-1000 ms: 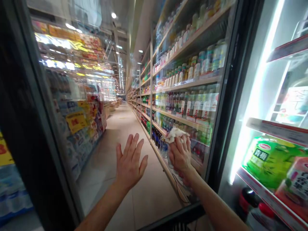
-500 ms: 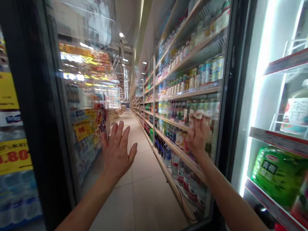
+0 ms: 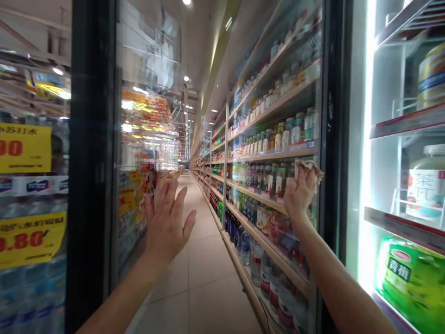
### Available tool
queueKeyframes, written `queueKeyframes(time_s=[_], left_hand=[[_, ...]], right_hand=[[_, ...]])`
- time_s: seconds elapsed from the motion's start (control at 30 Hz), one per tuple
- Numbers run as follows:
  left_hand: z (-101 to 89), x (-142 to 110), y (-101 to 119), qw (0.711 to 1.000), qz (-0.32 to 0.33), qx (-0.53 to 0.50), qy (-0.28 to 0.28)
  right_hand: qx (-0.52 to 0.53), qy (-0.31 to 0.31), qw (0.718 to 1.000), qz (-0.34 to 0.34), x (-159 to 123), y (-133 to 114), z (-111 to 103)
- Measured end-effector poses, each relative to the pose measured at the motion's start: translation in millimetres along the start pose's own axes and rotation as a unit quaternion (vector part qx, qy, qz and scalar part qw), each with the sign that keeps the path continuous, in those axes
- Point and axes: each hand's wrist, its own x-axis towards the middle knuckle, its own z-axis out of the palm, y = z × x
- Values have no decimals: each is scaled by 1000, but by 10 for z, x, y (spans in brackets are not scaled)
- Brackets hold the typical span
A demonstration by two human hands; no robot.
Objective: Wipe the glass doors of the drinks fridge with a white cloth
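A glass door (image 3: 205,260) in a dark frame stands upright in front of me, with the aisle and bottle shelves seen through or mirrored in it. My left hand (image 3: 168,218) is raised with its fingers spread, palm toward the glass; whether it presses on the pane I cannot tell. At the right side of the pane, close to the dark frame (image 3: 333,116), my right hand (image 3: 299,197) grips a crumpled, pale brownish cloth (image 3: 310,170). The cloth appears to lie against the glass, and its lower part is hidden by my fingers.
On the right is a lit cooler with wire-fronted shelves (image 3: 406,125), a white-labelled bottle (image 3: 426,185) and a green package (image 3: 410,283). Packs of bottled water (image 3: 31,287) with yellow price signs (image 3: 28,239) stand at the left. The tiled floor (image 3: 194,287) runs ahead.
My right hand has moved right with the cloth, toward the door frame. My left hand stays nearly in place. The view has shifted, showing more of the left side.
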Motion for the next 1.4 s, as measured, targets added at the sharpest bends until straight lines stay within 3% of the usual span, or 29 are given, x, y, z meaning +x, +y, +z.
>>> queueKeyframes(time_s=[0.13, 0.17, 0.2, 0.27, 0.33, 0.4, 0.5, 0.53, 0.57, 0.67, 0.73, 0.9, 0.97, 1.1, 1.17, 1.3, 1.37, 1.4], left_hand=[[4, 206, -47, 1000, -14, -7, 8], [-1, 253, -67, 1000, -17, -7, 9], [-9, 297, -91, 1000, -18, -7, 7], [-21, 376, -143, 1000, -14, -3, 7], [-24, 449, -180, 1000, -5, 2, 7], [-15, 527, -194, 1000, 2, 9, 9], [-6, 660, -205, 1000, 9, 19, 14], [-9, 708, -217, 1000, 12, 22, 14], [-16, 756, -235, 1000, 13, 25, 13], [-41, 897, -310, 999, 8, 33, 9], [-49, 980, -347, 999, 2, 36, 11], [-55, 1151, -377, 999, -4, 38, 9], [-76, 1230, -408, 999, -2, 39, 7], [-123, 1438, -509, 998, -12, 51, 20], [-127, 1538, -541, 998, -14, 57, 23], [-141, 1644, -578, 998, -12, 61, 26], [-189, 1649, -615, 997, -17, 64, 31], [-225, 1644, -639, 997, -17, 66, 36]], right_hand=[[18, -99, 970, -222, -49, -266, -10], [16, -105, 966, -237, -14, -264, -6], [9, -92, 973, -212, 53, -232, 4], [-10, -29, 997, -75, 245, -147, 41], [-18, 8, 999, 28, 402, -152, 81], [-8, -17, 1000, -16, 437, -297, 100], [26, -98, 966, -238, 390, -547, 88], [31, -105, 956, -271, 408, -576, 81], [29, -98, 959, -263, 456, -571, 76], [12, -34, 994, -104, 695, -500, 86], [13, -27, 997, -68, 774, -557, 105], [47, -92, 955, -277, 611, -877, 155], [46, -66, 961, -264, 680, -848, 187], [41, 1, 994, -103, 961, -887, 247], [47, -14, 990, -129, 940, -1137, 258], [81, -87, 938, -327, 753, -1693, 257], [84, -93, 939, -320, 845, -1768, 264], [80, -82, 955, -275, 943, -1762, 274]])
